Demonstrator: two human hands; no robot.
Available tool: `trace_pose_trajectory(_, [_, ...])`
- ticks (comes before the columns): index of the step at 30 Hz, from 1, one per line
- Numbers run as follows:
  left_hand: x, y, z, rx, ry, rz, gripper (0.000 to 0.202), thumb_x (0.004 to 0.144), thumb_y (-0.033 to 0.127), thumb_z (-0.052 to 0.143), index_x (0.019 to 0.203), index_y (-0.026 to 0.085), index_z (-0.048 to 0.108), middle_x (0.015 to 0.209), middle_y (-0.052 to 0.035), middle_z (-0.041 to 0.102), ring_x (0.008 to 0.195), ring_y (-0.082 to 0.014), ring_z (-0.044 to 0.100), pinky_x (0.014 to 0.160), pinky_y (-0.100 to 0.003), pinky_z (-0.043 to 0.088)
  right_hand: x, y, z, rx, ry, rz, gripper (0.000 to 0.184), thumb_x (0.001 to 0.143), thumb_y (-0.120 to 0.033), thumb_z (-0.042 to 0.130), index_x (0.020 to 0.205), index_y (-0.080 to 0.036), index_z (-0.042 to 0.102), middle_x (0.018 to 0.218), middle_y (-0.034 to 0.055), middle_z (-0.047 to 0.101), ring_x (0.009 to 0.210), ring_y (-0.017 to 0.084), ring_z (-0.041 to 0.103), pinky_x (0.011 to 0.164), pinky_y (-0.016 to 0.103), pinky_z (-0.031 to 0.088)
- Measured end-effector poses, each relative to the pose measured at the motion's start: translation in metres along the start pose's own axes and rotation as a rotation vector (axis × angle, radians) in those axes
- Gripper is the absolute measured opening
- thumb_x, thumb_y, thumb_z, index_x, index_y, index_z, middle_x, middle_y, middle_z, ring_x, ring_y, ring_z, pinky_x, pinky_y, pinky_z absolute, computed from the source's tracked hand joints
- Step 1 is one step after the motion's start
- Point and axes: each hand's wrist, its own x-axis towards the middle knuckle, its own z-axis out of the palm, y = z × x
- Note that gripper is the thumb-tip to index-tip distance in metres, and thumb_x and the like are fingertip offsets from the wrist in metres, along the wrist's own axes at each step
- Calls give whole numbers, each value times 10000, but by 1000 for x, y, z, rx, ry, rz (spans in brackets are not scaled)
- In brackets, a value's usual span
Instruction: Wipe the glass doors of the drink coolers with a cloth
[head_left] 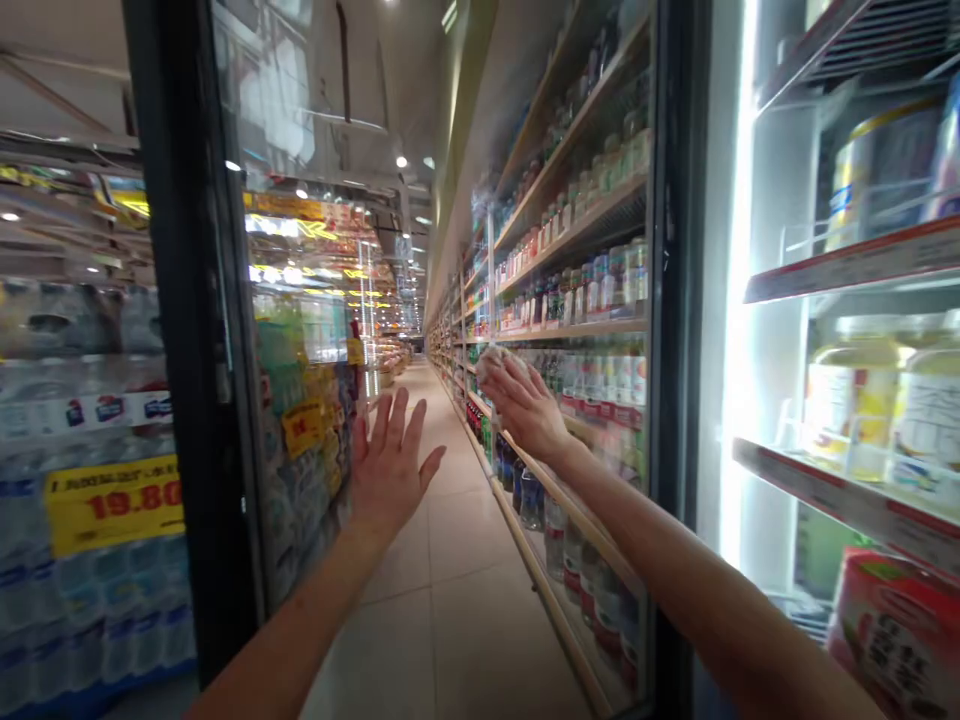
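A: Left hand (391, 455)?
B: Fingers spread, raised before the glass door (199, 350); contact unclear.
A: Right hand (529, 405)?
B: Fingers close together, holding pale cloth (489, 366).
A: Cloth's position?
B: Under those fingertips, against the pane.

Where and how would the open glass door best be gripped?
Probably by the left upright of its dark frame, with the left hand coming from the left: that upright is long, narrow and near-vertical, something to wrap around, while the flat glass pane offers only a surface to press on.
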Motion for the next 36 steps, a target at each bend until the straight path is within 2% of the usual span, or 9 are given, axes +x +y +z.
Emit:
trace_pose_trajectory(2, [-1,0,1,5,7,12,694,862,381,500,1446,206,168,1466,-130,309,1392,-243,191,1132,-467,107,-10,17,-7,-22,55,103,508,893,-207,361,1394,-288,342,1453,31,369,1385,195,248,1097,451,291])
trace_pose_trajectory(7, [0,0,-2,5,25,27,666,854,365,511,1433,191,232,1449,-139,346,1386,-250,217,1133,-465,110,-4,77,-15,-94,396,712,473,902,-216,287,1341,-132,439,1469,145,310,1380,278,239,1067,567,273])
trace_pose_trajectory(14, [48,-23,-10,-25,29,-60,638,866,437,451,1424,193,259,1485,-135,276,1390,-280,197,1123,-513,97,24,38,-6,4,41,130,422,880,-232,359,1271,-237,517,1409,39,435,1370,197,282,1094,431,300])
trace_pose_trajectory(19, [61,-33,-8,-8,15,-63,691,864,483,436,1435,161,218,1497,-153,233,1401,-283,151,1123,-518,68,35,81,-16,-110,321,587,488,910,-235,254,1310,-41,456,1445,197,333,1376,269,250,1100,484,252])
trace_pose_trajectory(21, [59,-33,-7,6,13,-68,680,868,484,424,1431,153,232,1497,-153,232,1403,-279,145,1123,-514,68,52,73,-10,-105,305,573,487,909,-227,262,1331,-54,432,1464,180,308,1390,267,211,1105,486,242])
trace_pose_trajectory(25, [57,-34,-10,16,28,-51,671,866,482,431,1424,155,253,1489,-149,259,1399,-271,169,1122,-501,89,69,14,5,-23,12,119,460,874,-218,398,1331,-232,450,1454,29,373,1398,197,205,1123,425,254])
trace_pose_trajectory(28, [56,-36,-11,11,18,-48,666,868,469,435,1428,163,242,1485,-146,271,1391,-274,195,1120,-496,103,61,3,4,26,-88,-106,468,863,-202,429,1323,-286,448,1432,-8,407,1387,172,238,1122,410,260])
trace_pose_trajectory(33, [57,-34,-9,13,-6,-54,684,873,488,418,1434,152,220,1493,-149,247,1399,-274,162,1124,-490,82,78,52,-2,-43,272,493,517,878,-159,325,1390,-218,361,1487,58,296,1395,247,207,1095,526,254])
trace_pose_trajectory(36, [57,-34,-11,14,-7,-52,678,875,487,414,1431,148,228,1491,-151,253,1399,-272,164,1124,-486,83,100,30,9,-10,213,417,521,872,-166,346,1391,-209,361,1483,50,303,1411,240,148,1118,511,221])
